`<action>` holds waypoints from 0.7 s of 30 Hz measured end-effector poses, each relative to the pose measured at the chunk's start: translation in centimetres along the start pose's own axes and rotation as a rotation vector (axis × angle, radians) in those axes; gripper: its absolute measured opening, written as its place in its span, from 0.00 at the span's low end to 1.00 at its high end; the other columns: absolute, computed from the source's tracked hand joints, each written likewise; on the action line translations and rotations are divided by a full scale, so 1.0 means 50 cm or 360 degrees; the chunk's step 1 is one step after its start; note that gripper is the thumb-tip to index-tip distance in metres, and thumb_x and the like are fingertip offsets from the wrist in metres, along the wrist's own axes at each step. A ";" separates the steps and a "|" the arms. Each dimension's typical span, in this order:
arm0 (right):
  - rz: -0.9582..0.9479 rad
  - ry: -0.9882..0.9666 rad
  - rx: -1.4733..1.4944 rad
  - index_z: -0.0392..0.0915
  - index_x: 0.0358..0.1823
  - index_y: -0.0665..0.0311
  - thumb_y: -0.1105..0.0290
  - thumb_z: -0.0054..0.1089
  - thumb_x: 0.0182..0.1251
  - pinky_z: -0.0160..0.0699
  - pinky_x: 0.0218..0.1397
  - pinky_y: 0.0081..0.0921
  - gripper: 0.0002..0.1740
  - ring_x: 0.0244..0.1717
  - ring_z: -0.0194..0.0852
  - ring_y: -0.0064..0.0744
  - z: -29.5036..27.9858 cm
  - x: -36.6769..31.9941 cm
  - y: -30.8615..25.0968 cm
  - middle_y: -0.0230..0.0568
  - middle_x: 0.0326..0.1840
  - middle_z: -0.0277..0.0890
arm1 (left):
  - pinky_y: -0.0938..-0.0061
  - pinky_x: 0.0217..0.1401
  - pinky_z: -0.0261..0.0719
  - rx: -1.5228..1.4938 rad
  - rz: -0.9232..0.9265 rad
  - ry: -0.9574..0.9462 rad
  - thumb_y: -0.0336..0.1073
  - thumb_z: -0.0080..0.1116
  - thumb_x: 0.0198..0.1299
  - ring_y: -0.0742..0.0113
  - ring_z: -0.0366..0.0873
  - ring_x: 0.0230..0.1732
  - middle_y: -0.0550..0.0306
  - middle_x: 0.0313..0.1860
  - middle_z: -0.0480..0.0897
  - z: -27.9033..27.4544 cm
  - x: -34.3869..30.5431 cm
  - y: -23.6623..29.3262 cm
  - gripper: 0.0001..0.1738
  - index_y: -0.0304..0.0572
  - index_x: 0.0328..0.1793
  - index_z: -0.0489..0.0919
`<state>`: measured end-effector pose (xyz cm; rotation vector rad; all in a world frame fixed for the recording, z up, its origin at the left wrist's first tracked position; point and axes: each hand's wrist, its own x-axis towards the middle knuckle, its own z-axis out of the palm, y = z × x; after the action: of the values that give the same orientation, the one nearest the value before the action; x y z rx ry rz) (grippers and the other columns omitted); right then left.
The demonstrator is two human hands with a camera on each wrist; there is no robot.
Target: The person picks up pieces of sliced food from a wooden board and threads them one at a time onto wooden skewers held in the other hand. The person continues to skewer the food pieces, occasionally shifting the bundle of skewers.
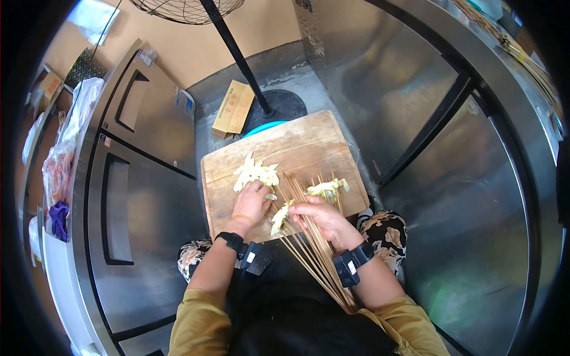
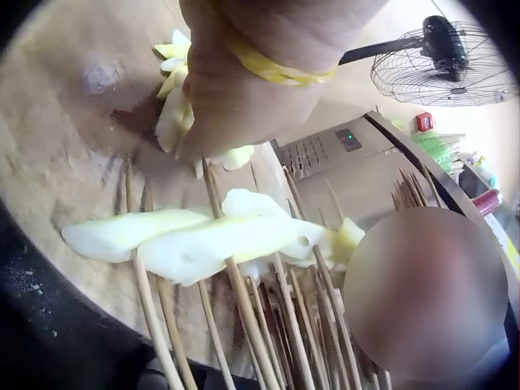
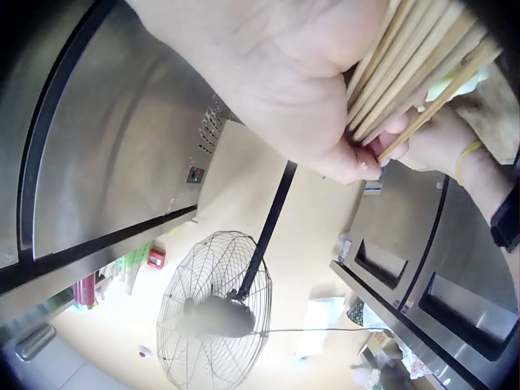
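My right hand (image 1: 320,216) grips a bundle of bamboo skewers (image 1: 314,249), their lower ends running back toward my lap. Pale slices with yellow-green edges (image 1: 279,218) are threaded across several skewers by the thumb; the left wrist view shows these threaded slices (image 2: 219,241) close up. More threaded slices (image 1: 326,187) sit beyond the right hand. My left hand (image 1: 252,203) reaches down at a heap of loose slices (image 1: 255,171) on a wooden cutting board (image 1: 297,139). One slice (image 1: 271,196) shows beside its thumb; the fingertips are hidden, so I cannot tell whether they pinch it.
The board lies in front of my knees, over a blue rim (image 1: 265,128). Behind it are a cardboard box (image 1: 233,110) and a fan stand's round base (image 1: 288,104). Steel refrigerator cabinets (image 1: 148,219) close in both sides. More skewers (image 1: 528,62) lie on the right-hand top.
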<state>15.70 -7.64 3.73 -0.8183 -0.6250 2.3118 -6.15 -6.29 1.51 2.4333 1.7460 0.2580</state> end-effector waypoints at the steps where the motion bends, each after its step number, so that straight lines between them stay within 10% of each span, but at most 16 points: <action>1: -0.0009 0.0008 -0.0006 0.72 0.33 0.64 0.72 0.59 0.57 0.62 0.17 0.13 0.06 0.17 0.67 0.18 0.001 0.000 0.000 0.33 0.21 0.73 | 0.65 0.49 0.73 -0.0004 0.0013 0.0074 0.32 0.63 0.45 0.55 0.72 0.47 0.54 0.40 0.76 -0.002 0.001 -0.003 0.14 0.44 0.40 0.77; 12: -0.0050 -0.0030 -0.0142 0.72 0.34 0.64 0.72 0.61 0.57 0.62 0.18 0.12 0.07 0.16 0.66 0.16 0.009 -0.001 0.007 0.34 0.21 0.75 | 0.78 0.46 0.79 -0.2472 -0.1032 0.0204 0.25 0.58 0.57 0.71 0.79 0.44 0.55 0.43 0.80 -0.013 -0.005 0.016 0.12 0.36 0.49 0.75; 21: -0.0042 -0.0039 -0.0178 0.72 0.33 0.65 0.73 0.63 0.57 0.62 0.17 0.12 0.08 0.15 0.66 0.17 0.015 -0.006 0.007 0.35 0.20 0.74 | 0.78 0.52 0.76 -0.2574 -0.0898 0.0200 0.22 0.57 0.56 0.71 0.77 0.48 0.55 0.46 0.80 -0.053 -0.014 0.048 0.16 0.40 0.51 0.75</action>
<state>15.24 -8.24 4.16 -0.8289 -0.7773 2.2827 -4.75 -7.72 4.57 0.7633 1.2065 1.1478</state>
